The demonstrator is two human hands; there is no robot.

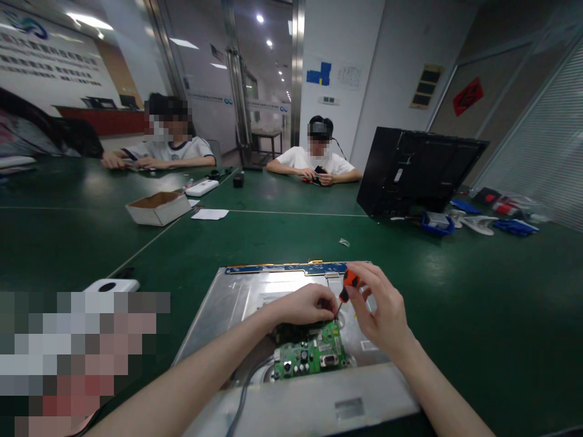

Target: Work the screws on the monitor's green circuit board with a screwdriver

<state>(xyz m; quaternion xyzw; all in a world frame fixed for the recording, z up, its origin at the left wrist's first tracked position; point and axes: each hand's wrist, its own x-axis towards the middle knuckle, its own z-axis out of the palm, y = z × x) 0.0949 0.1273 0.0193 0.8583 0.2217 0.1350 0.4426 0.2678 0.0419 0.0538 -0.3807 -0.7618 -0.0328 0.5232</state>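
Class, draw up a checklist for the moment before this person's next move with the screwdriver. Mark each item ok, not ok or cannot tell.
1. Screwdriver in hand: ok, gripped by the right hand.
2. Tip seated in a screw: cannot tell, the contact is too small to make out.
3. Left hand clear of the tip: not ok, its fingers are right beside it.
4. Grey cable clear of the tip: ok, it runs by the left side of the green circuit board.
5. Metal panel supported: ok, it lies on the green table.
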